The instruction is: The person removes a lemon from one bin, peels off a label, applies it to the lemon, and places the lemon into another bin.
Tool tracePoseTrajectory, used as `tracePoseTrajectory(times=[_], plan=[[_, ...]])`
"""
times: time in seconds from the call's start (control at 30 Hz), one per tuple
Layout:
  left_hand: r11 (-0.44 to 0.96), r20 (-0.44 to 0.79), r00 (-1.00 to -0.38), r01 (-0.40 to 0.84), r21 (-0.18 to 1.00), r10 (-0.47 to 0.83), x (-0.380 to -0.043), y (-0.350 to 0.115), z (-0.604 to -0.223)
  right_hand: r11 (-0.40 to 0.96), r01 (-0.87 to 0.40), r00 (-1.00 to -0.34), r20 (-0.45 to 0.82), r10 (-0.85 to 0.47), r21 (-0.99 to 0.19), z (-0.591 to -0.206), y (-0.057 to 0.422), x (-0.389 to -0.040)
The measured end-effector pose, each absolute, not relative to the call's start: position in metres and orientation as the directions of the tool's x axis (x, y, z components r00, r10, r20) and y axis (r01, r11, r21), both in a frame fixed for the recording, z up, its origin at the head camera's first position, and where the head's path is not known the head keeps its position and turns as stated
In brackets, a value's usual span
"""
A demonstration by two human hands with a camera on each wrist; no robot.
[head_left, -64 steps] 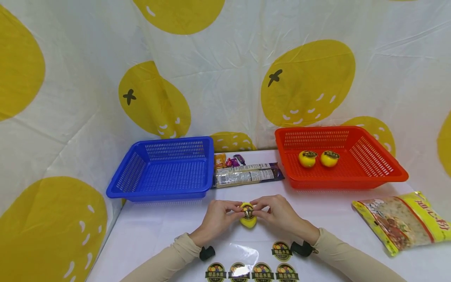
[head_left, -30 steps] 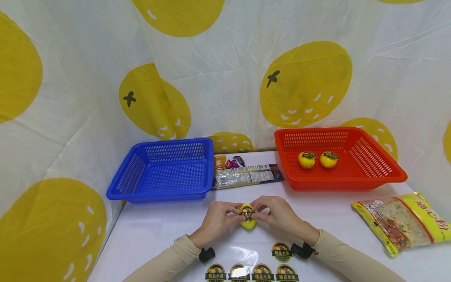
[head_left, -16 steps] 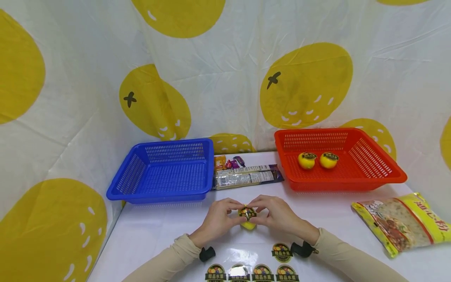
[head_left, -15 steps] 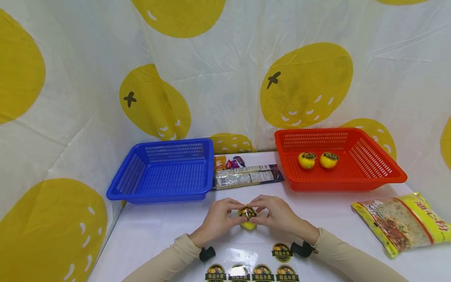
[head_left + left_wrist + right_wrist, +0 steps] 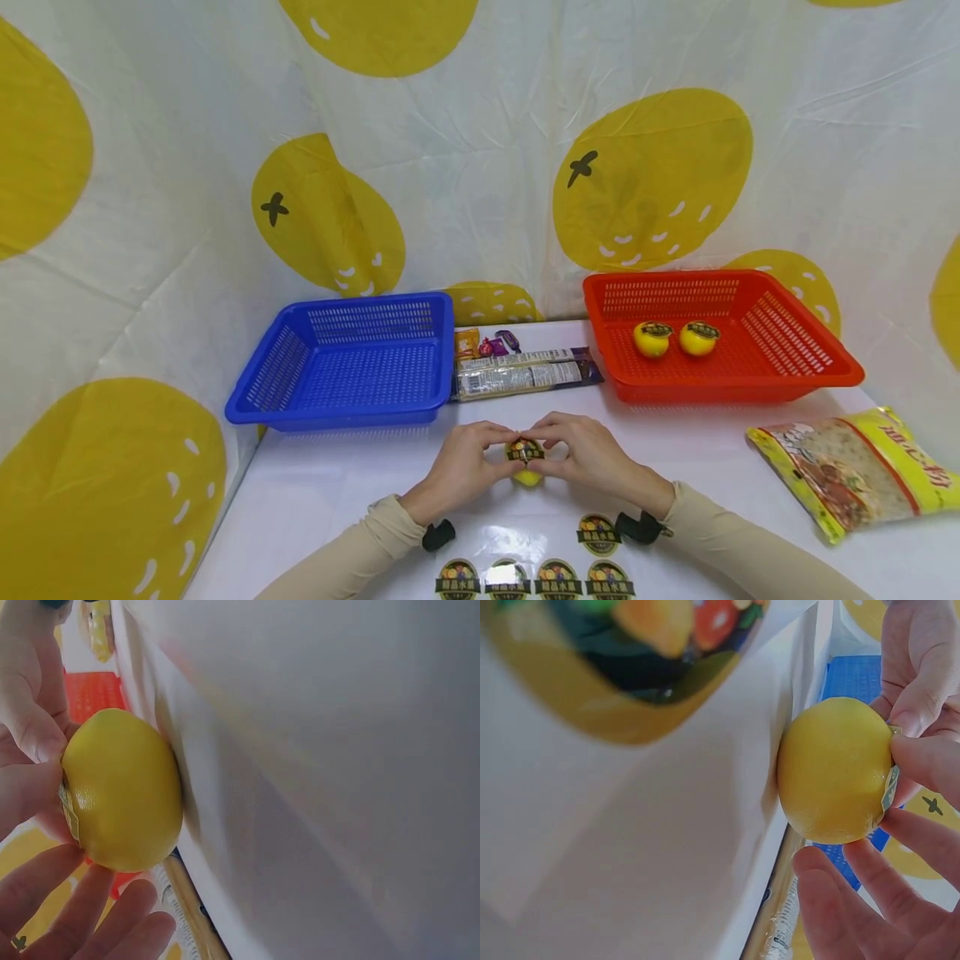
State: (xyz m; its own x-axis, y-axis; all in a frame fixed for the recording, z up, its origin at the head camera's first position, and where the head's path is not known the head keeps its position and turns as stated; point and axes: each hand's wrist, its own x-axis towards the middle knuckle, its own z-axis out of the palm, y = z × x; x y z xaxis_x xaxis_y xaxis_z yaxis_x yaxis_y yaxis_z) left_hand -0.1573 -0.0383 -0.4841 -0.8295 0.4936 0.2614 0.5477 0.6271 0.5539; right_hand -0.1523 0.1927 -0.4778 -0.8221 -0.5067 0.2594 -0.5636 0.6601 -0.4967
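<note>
A yellow lemon [image 5: 528,480] rests on the white table between both hands, a black and gold fruit sticker [image 5: 524,451] on its upper face. My left hand [image 5: 467,457] holds it from the left, thumb and forefinger at the sticker's edge. From the right, my right hand [image 5: 587,454] pinches it in the same way; the thumbs meet at the near edge and the forefingers at the far edge. In the left wrist view the lemon [image 5: 124,795] shows its bare side, with the sticker seen edge-on. The right wrist view shows the lemon [image 5: 836,772] touching the table.
Behind stand a blue basket [image 5: 345,417] and a red basket [image 5: 738,392] holding two stickered lemons [image 5: 651,343]. Long packets [image 5: 517,379] and small sweets [image 5: 480,343] lie between them. A yellow food bag [image 5: 855,475] is at right; loose stickers [image 5: 558,578] lie in front.
Thumbs and forefingers have slid from the sticker's left and right sides to its near and far edges. The lemon has stayed nearly in place, and the baskets have not moved.
</note>
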Motion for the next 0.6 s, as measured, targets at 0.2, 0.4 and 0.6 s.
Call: tracePoseTrajectory(times=[0.2, 0.4, 0.6], plan=[[0.625, 0.249, -0.838, 0.532, 0.571, 0.486, -0.1574, -0.0387, -0.4842, 0.667, -0.565, -0.82, 0.246, -0.516, -0.486, -0.4778, 0.1929, -0.1518], [0.653, 0.246, -0.842, 0.53, 0.541, 0.48, -0.1553, -0.0375, -0.482, 0.668, -0.562, -0.821, 0.238, -0.518, -0.488, -0.4774, 0.1927, -0.1517], [0.669, 0.243, -0.841, 0.534, 0.517, 0.483, -0.1537, -0.0367, -0.4793, 0.666, -0.56, -0.822, 0.228, -0.523, -0.493, -0.4765, 0.193, -0.1523]])
